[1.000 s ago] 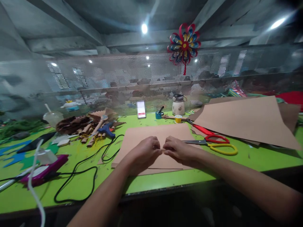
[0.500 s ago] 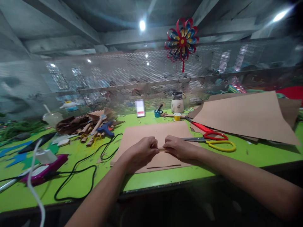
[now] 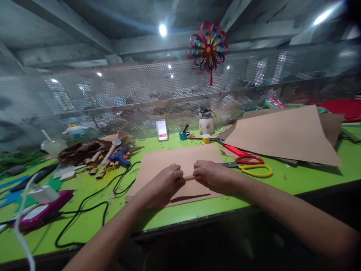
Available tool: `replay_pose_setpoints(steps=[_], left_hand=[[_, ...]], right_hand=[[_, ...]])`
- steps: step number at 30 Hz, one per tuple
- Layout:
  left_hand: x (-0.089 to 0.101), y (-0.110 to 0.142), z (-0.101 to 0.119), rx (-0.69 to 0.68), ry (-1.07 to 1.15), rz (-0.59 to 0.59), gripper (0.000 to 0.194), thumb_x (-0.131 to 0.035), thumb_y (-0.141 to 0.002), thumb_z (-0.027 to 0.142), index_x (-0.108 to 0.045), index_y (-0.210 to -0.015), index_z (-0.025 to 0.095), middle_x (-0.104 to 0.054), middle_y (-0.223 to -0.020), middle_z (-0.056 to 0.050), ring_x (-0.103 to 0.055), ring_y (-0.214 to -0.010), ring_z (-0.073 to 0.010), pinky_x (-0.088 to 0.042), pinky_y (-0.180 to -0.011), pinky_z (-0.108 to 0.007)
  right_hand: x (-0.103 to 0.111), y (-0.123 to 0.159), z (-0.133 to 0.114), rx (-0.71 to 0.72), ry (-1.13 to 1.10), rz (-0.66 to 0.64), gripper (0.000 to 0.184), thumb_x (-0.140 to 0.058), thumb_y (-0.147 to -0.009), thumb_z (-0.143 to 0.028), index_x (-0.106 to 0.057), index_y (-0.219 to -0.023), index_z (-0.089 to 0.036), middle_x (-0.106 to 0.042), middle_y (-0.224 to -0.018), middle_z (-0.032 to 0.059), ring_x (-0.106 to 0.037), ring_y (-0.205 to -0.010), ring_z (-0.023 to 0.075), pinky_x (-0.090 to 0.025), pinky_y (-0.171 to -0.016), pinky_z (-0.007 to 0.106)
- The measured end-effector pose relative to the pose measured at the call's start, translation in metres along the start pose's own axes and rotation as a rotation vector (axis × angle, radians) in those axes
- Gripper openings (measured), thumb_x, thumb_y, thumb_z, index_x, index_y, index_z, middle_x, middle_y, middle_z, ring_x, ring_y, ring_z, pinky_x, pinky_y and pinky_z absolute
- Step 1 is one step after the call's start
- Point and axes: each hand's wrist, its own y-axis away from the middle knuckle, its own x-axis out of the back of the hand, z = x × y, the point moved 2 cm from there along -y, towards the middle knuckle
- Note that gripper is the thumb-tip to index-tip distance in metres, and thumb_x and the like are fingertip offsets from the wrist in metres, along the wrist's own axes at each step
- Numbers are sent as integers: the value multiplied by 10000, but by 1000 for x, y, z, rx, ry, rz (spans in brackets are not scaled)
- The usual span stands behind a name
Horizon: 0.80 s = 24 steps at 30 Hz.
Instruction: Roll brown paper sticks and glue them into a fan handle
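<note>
My left hand (image 3: 172, 178) and my right hand (image 3: 205, 174) are both closed, fingertips pinching a thin rolled strip of brown paper (image 3: 189, 178) that shows in the short gap between them. Below it lies a piece of brown kraft paper whose near edge lifts slightly; whether the roll is part of that piece I cannot tell. A stack of brown kraft paper sheets (image 3: 158, 158) lies flat beneath both hands. Just right of my right hand, scissors with a yellow handle (image 3: 256, 171) rest with their blades partly behind that hand. Red-handled scissors (image 3: 249, 159) lie beside them.
A blue glue gun (image 3: 120, 156) lies left, near paper rolls and a pleated paper fan (image 3: 118, 139). Black cable (image 3: 81, 205) loops toward a purple power strip (image 3: 43, 210). At the back stand a phone (image 3: 162, 130), a teal cup (image 3: 183, 135) and a jug (image 3: 206, 123). Large brown sheets (image 3: 282, 135) lie right.
My hands have moved slightly apart along the roll, so more of it shows between them. The whole scene has shifted a little left in view.
</note>
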Motion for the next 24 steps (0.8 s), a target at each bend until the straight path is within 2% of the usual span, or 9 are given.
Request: replay_pose_setpoints(steps=[8,17,24], left_hand=[[-8,-10,-12,25,-56,-40,205,-467,-937,282,-629,-860,183,-538,-848,-58,-504,-810,-189,-388,-693,-286],[-12,-17,-7,-14,-32,-40,229,-497,-918,242,-617,-739,161,-545,-836,-77,-499,-776,-183,-391,-680,-285],[-9,-10,-10,27,106,-35,186,-475,-912,221,-569,-760,170,-518,-825,-44,-479,-746,-164,-381,-660,-273]], right_hand=[[-5,0,4,-8,60,-11,184,-472,-915,-140,-614,-799,-144,-549,-843,66,-487,-740,150,-366,-664,278],[-14,-9,6,5,170,-28,162,-463,-909,-155,-598,-822,-136,-553,-851,83,-486,-783,173,-362,-669,288],[-4,3,5,-93,-14,-12,95,-463,-916,-153,-540,-863,-166,-527,-902,51,-467,-751,142,-373,-655,258]])
